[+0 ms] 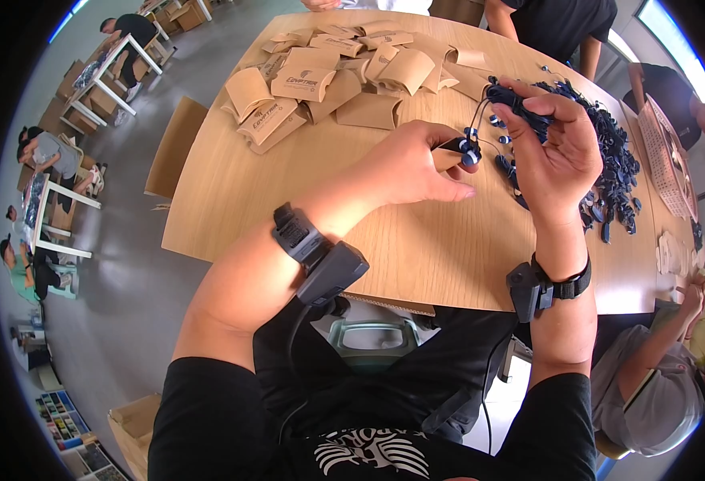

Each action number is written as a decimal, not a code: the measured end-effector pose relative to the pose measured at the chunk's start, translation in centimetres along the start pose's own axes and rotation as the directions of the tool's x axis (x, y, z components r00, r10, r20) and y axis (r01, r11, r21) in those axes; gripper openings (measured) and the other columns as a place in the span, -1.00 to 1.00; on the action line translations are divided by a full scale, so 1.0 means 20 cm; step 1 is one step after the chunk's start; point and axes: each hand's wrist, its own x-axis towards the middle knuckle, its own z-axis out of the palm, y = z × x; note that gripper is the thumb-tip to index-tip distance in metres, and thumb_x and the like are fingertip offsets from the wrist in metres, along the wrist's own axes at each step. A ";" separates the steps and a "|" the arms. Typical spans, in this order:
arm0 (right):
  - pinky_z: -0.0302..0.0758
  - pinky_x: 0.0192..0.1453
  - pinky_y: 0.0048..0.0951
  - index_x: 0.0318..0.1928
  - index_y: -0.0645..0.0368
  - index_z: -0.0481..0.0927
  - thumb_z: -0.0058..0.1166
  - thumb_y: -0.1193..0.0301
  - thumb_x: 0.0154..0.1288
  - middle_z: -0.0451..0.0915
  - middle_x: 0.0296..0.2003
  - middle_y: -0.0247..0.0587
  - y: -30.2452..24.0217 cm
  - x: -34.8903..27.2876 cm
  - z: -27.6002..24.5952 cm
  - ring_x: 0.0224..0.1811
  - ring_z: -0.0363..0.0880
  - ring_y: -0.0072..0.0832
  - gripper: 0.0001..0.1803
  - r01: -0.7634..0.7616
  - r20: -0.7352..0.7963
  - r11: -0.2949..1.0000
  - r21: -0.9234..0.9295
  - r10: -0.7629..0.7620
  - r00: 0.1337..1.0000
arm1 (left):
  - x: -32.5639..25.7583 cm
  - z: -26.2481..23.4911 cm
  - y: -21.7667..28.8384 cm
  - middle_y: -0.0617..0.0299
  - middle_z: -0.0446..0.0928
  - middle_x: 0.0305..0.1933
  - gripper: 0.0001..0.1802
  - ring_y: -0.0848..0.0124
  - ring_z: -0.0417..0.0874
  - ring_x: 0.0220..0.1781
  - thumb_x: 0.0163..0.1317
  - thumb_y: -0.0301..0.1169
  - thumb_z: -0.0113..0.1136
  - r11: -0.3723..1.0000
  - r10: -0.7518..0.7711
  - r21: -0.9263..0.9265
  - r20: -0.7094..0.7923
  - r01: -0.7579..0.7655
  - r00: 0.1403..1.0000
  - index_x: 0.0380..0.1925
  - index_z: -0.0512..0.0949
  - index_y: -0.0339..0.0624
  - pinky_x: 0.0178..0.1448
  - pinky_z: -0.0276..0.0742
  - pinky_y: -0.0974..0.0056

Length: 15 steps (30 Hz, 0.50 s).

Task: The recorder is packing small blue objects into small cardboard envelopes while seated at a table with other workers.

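My left hand [416, 167] is closed around a small brown cardboard box [447, 159], of which only the end shows between thumb and fingers. Right at that end hang blue-and-white earbuds [470, 152]. Their thin cord runs up to the dark blue earphone bundle [521, 106] pinched in my right hand [559, 148], raised above the table. I cannot tell whether the earbuds are inside the box's opening or only beside it. Past my right hand spreads a large heap of dark blue earphones [609, 152]. A pile of brown pillow boxes [304, 80] lies beyond my left hand.
The wooden table [264, 208] curves around in front of me. A perforated basket [663, 160] stands at the right edge, near some pale packets [673, 255]. Other people sit or stand across and to the right. A large carton [174, 148] is left of the table.
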 end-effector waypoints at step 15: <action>0.63 0.06 -0.49 -0.19 0.32 0.46 0.24 0.82 0.11 0.68 -0.15 -0.05 0.00 0.00 -0.01 0.00 0.67 -0.36 -0.69 -0.044 0.061 0.988 0.145 0.036 0.997 | -0.01 0.00 0.00 0.28 0.68 -0.28 -0.63 0.49 0.64 -0.20 -0.11 -0.37 0.57 0.995 0.089 -0.063 0.139 -0.081 0.986 -0.30 0.66 -0.25 0.03 0.56 0.33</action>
